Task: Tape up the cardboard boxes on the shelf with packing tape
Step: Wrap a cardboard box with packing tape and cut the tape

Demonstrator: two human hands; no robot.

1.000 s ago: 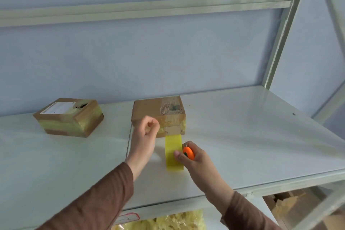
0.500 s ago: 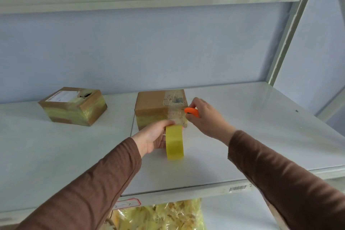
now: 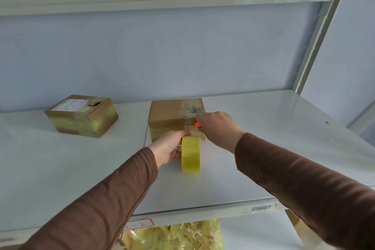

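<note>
A cardboard box (image 3: 170, 112) with a torn label on top sits mid-shelf, yellowish tape across its front. A yellow roll of packing tape (image 3: 190, 154) stands on edge just in front of it, a strip running up to the box. My left hand (image 3: 169, 146) grips the roll from its left side. My right hand (image 3: 218, 128) is closed on a small orange cutter (image 3: 197, 125) held at the box's front right corner, against the tape. A second box (image 3: 81, 115), wrapped in tape and bearing a white label, sits to the left.
The white metal shelf (image 3: 284, 148) extends right and forward, with a barcode sticker on its front lip. An upright post (image 3: 316, 36) rises at the back right. Below the shelf lie a bag of yellow filler (image 3: 176, 235) and some cardboard (image 3: 298, 227).
My left hand dropped from the box's front to grip the roll. My right hand lifted the orange cutter from beside the roll to the box's front right corner.
</note>
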